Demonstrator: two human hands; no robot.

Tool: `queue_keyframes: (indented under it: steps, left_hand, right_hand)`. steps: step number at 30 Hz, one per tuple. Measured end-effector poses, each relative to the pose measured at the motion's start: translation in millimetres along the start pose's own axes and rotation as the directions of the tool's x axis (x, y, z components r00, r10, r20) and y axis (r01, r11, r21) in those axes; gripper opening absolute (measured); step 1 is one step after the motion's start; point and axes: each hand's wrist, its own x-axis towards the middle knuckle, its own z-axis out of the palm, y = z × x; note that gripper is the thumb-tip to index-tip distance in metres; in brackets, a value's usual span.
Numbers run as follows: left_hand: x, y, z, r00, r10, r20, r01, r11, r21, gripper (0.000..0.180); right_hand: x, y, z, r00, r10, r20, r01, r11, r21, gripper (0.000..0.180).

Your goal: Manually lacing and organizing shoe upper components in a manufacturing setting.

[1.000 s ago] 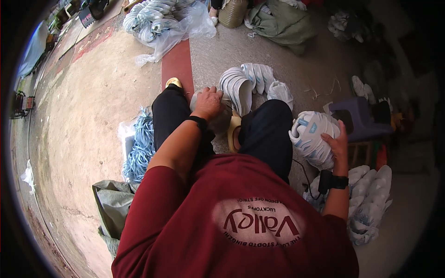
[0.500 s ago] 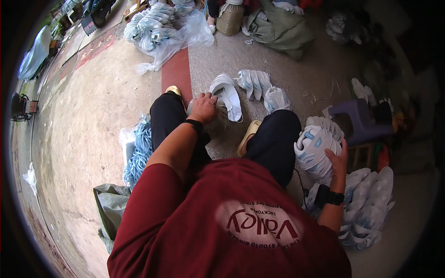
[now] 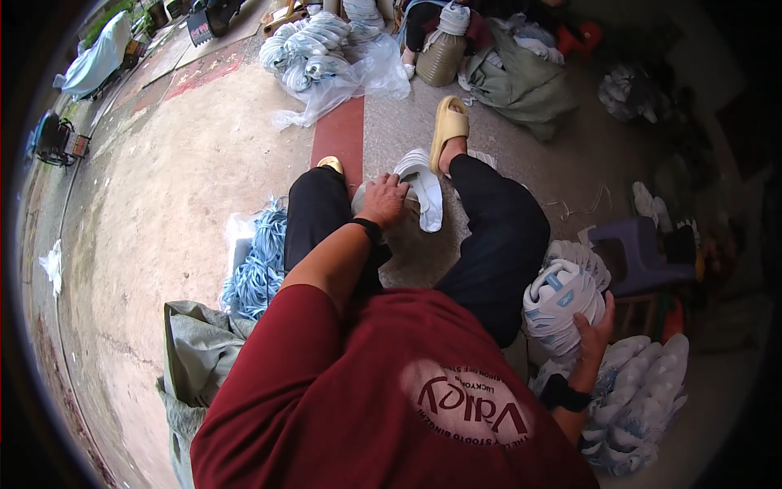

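Observation:
Between my knees, my left hand (image 3: 383, 201) has its fingers curled over a greyish rounded object, partly hidden beneath it. What the fingers hold, if anything, I cannot make out. Just beyond them lies a nested stack of white shoe uppers (image 3: 431, 202), its opening facing me. On the right, my right hand (image 3: 595, 326) grips the side of a bundle of white and light-blue shoe uppers (image 3: 551, 304), thumb and fingers against its edge. My raised right foot in a yellow slide (image 3: 450, 134) covers most of another group of uppers on the floor.
Blue laces or cords (image 3: 262, 265) are heaped left of my knee, by a grey-green sack (image 3: 191, 346). More uppers (image 3: 635, 407) lie at lower right, near a purple stool (image 3: 643, 248). Ahead are bundled uppers on clear plastic (image 3: 358, 77), a brown jar (image 3: 440, 59) and a green sack (image 3: 525, 94).
My right foot has lifted and swung forward over the small uppers on the floor. Both hands keep about the same places, and the view has shifted a little.

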Motion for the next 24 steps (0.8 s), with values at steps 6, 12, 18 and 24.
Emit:
queue_keyframes:
  steps: [6, 12, 18, 24]
  left_hand:
    - [-19.9, -0.3, 1.5, 0.999, 0.022, 0.024, -0.021, 0.999, -0.033, 0.046]
    - [-19.6, 3.6, -1.3, 0.989, -0.027, 0.146, 0.029, 1.0, -0.012, 0.045]
    - [-23.2, 4.3, 3.9, 0.992, -0.031, 0.12, 0.029, 0.999, 0.02, 0.043]
    - [-22.9, 5.9, 2.7, 0.989, -0.037, 0.14, 0.038, 0.999, -0.004, 0.049]
  right_hand:
    - [-2.7, 33.3, 50.0, 0.979, 0.116, 0.168, -0.157, 0.952, 0.263, 0.087]
    - [32.1, 62.4, 82.0, 0.953, 0.112, 0.283, -0.145, 0.984, 0.101, 0.085]
    - [52.3, 92.5, 72.1, 0.948, 0.048, 0.315, -0.053, 0.999, 0.008, 0.078]
    - [41.1, 84.8, 50.4, 0.958, 0.02, 0.286, -0.062, 0.988, 0.138, 0.08]
